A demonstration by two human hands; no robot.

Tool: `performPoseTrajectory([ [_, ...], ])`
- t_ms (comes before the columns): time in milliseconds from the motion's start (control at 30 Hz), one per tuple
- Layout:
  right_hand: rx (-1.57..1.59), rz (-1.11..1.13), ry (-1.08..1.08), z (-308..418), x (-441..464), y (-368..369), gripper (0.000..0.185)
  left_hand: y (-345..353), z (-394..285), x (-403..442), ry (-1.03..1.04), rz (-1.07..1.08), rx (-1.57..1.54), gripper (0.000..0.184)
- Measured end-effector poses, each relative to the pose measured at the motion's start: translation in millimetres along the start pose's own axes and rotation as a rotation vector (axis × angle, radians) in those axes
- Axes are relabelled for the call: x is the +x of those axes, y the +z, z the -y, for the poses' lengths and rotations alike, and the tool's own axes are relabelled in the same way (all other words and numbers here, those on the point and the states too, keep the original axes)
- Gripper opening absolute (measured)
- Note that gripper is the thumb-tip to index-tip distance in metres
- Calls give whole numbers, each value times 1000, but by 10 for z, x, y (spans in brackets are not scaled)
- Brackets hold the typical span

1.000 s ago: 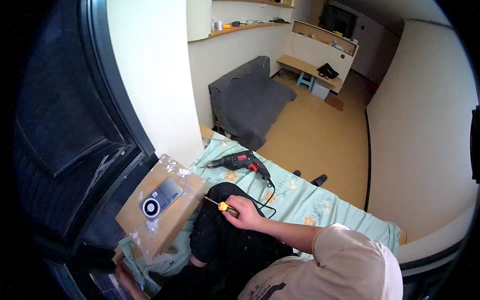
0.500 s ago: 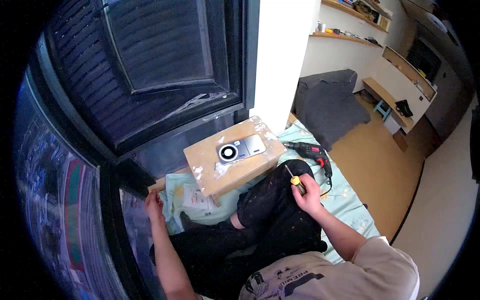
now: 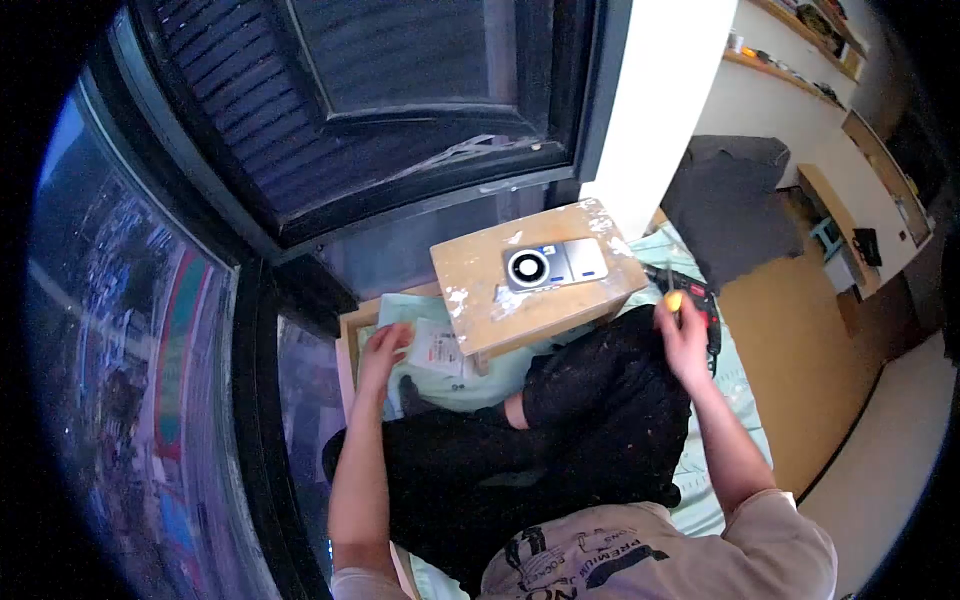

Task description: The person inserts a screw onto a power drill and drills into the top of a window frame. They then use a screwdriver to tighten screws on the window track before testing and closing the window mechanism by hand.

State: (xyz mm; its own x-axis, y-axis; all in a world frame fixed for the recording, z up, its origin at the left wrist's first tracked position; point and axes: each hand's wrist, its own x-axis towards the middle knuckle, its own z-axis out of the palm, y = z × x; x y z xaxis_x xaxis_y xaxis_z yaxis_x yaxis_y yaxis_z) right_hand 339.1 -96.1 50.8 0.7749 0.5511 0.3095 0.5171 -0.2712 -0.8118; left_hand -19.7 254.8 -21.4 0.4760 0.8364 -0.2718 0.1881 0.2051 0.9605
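Note:
My right hand (image 3: pixel 684 341) is wrapped round a screwdriver (image 3: pixel 674 299), whose yellow handle end shows above my fingers; its shaft is blurred and points up and away. Just beyond it a black and red power drill (image 3: pixel 699 291) lies on the cloth, partly covered by that hand. At the left, my left hand (image 3: pixel 384 352) hovers over the cloth with loosely bent fingers apart, nothing visible in them. A clear plastic packet with a printed label (image 3: pixel 438 345) is beside its fingertips. On the paint-spotted wooden stool (image 3: pixel 470 262) lies a silver device with a round black-and-white disc (image 3: pixel 555 264).
A dark-framed window (image 3: pixel 262 330) stands close on the left, beside a wooden edge (image 3: pixel 349 352). Light green patterned cloth (image 3: pixel 735 400) lies under my crossed legs (image 3: pixel 590 400). A grey-covered seat (image 3: pixel 730 205) and a low bench (image 3: pixel 830 205) are farther right.
My left hand has come away from the window frame's lower corner to the packet's side. My right hand still holds the screwdriver, now farther up beside the drill. The view has shifted left.

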Motion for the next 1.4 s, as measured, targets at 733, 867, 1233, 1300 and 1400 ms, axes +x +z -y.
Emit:
performPoseTrajectory([
  [733, 643, 311, 460, -197, 1000, 630, 29, 1028, -493, -517, -8, -26, -516, 60],
  [867, 691, 323, 414, 51, 824, 975, 27, 545, -394, -520, -33, -49, -521, 57],
  [1233, 756, 347, 388, -5, 748, 1220, 26, 492, -182, -586, 63, -105, -520, 60],
  [1300, 759, 340, 417, -61, 724, 1232, 26, 476, -154, -596, 44, -106, -504, 62],
  [1400, 750, 355, 376, -34, 740, 1215, 25, 510, -263, -629, 45, -125, -441, 61],
])
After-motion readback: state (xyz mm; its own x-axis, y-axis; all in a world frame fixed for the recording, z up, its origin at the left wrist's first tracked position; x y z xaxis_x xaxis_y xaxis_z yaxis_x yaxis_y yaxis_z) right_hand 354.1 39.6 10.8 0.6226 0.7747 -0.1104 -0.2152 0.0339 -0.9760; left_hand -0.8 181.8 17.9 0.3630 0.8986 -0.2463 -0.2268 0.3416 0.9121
